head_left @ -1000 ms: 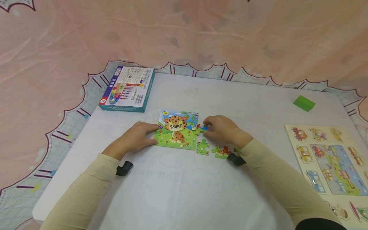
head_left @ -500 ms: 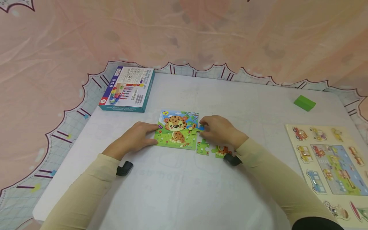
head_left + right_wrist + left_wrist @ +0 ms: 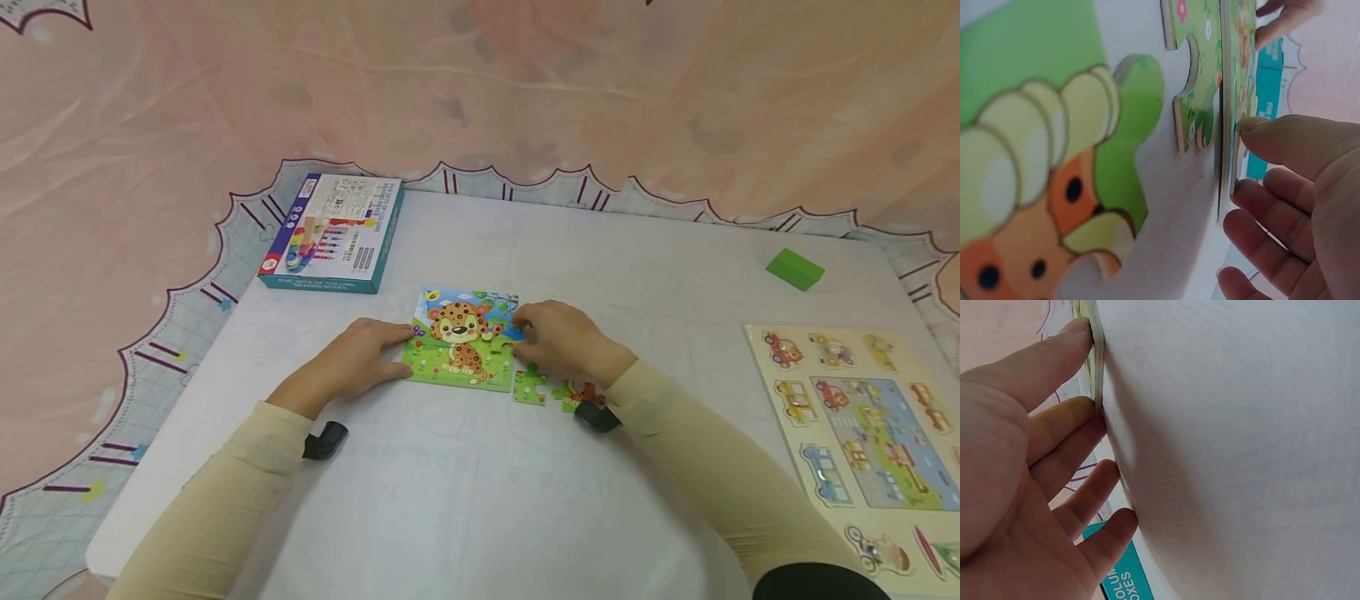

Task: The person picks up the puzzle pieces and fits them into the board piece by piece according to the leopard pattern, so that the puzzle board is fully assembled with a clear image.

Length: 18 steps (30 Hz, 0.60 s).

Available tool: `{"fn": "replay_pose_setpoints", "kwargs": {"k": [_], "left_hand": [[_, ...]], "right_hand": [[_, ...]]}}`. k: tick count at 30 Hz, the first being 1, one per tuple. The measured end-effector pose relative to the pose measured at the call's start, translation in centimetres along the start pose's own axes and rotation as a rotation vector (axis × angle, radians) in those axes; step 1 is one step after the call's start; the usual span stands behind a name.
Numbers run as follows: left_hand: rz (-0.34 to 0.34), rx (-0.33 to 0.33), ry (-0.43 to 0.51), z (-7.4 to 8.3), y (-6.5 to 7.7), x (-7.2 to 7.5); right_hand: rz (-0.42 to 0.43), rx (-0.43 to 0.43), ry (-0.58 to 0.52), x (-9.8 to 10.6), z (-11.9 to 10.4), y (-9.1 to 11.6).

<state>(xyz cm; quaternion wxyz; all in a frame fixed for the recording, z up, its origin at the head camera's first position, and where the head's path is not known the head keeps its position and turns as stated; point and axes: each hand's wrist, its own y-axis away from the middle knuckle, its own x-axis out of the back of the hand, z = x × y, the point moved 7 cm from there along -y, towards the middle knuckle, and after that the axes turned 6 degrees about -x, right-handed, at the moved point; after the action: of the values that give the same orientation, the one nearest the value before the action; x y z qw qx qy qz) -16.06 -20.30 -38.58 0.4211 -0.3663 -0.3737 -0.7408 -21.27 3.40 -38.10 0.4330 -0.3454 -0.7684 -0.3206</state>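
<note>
A square leopard picture board (image 3: 450, 367) lies flat in the middle of the white table. My left hand (image 3: 352, 358) touches its left edge with thumb and fingertips, the fingers extended in the left wrist view. At the board's right edge my right hand (image 3: 566, 337) pinches a jigsaw piece (image 3: 1235, 159) between thumb and fingers; the piece overlaps the board, and the fingers hide part of it. Just right of the board lies a green jigsaw piece (image 3: 529, 390). Beside that, partly covered by the black wrist camera, is a jigsaw piece with orange leopard print (image 3: 581, 393).
At the back left sits a teal-edged box (image 3: 330, 229) with bead pictures. A green block (image 3: 795, 269) rests at the far right. Near the right edge lies a wooden vehicle puzzle board (image 3: 772, 417). A peach patterned curtain (image 3: 480, 92) hangs behind the table.
My right hand has moved left with the jigsaw piece, from beside the board to over its right edge. My left hand and the board have stayed put.
</note>
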Motion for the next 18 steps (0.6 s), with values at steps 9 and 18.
{"fn": "replay_pose_setpoints", "kwargs": {"k": [9,18], "left_hand": [[-0.001,-0.002,0.001,0.07,0.09,0.07],[-0.003,0.005,-0.002,0.01,0.02,0.00]], "right_hand": [[-0.004,0.023,0.013,-0.17,-0.51,-0.13],[0.000,0.033,0.043,-0.29,-0.87,-0.33]]}}
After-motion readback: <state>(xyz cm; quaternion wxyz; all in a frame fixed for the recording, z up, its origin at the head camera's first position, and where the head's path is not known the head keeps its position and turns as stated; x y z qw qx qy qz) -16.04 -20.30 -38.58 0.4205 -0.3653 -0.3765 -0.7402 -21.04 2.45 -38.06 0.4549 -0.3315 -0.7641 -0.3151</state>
